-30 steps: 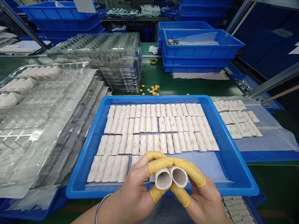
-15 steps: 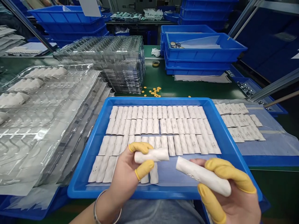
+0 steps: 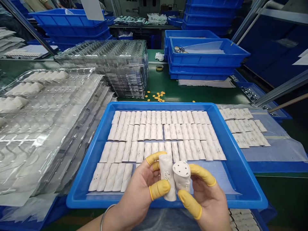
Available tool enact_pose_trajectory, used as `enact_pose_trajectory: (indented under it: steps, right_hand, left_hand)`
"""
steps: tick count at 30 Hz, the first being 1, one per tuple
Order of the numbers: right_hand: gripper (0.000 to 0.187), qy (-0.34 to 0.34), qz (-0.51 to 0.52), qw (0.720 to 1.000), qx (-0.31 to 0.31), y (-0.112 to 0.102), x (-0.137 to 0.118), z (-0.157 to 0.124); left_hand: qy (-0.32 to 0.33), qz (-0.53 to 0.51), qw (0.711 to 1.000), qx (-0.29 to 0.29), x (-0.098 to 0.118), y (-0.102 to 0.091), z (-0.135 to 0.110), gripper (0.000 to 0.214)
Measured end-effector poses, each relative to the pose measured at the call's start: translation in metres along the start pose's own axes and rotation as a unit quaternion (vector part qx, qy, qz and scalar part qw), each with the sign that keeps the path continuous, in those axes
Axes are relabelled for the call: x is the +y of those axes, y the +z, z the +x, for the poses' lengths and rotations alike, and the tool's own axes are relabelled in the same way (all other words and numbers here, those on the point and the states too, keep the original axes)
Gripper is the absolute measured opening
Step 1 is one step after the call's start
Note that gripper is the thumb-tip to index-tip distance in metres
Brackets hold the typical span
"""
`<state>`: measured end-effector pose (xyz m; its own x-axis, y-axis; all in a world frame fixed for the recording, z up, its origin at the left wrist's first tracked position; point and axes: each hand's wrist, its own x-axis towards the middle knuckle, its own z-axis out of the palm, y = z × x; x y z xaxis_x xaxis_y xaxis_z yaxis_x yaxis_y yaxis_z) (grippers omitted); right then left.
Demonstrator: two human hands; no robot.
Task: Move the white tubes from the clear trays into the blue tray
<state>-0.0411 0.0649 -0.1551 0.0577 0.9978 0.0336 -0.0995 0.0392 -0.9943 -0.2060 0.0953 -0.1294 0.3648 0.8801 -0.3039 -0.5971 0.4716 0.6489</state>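
Observation:
My left hand (image 3: pixel 141 189), with yellow finger cots, pinches a white ribbed tube (image 3: pixel 166 175) held upright. My right hand (image 3: pixel 207 199), also in finger cots, holds a second white tube (image 3: pixel 182 176) right beside it, its closed end with small holes turned up toward me. The two tubes touch side by side above the near edge of a blue tray (image 3: pixel 238 173). Rows of several more white tubes (image 3: pixel 166 131) lie flat in that tray.
Clear plastic blister trays (image 3: pixel 43 122) lie spread at the left, and a stack of them (image 3: pixel 115 64) stands behind. Blue bins (image 3: pixel 207 57) are stacked at the back right. More white tubes (image 3: pixel 245 128) lie on a sheet at the right. Small yellow finger cots (image 3: pixel 157 95) litter the green table.
Earlier the tubes were held together showing open ends, then pulled apart sideways. Now both hands have brought them together again, upright, the right one showing its holed end.

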Motion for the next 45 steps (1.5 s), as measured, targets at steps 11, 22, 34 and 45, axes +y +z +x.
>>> enact_pose_trajectory:
  steps: [11,22,34,45]
  right_hand:
    - [0.062,0.148,0.092,0.971,-0.163,-0.017,-0.027,0.011]
    - [0.054,0.232,0.214,0.927,-0.201,-0.016,-0.033,0.014]
    - [0.062,0.225,0.239,0.922,-0.204,-0.016,-0.030,0.016]
    - [0.048,0.213,0.213,0.935,-0.190,-0.019,-0.039,0.019]
  left_hand:
    - [-0.015,0.060,0.997,-0.036,0.003,-0.013,-0.010,0.061]
    - [-0.035,0.049,0.996,-0.071,0.007,-0.016,-0.012,0.057]
    - [-0.035,0.054,0.996,-0.068,0.006,-0.015,-0.010,0.060]
    - [-0.028,0.042,0.996,-0.075,0.011,-0.014,-0.012,0.045]
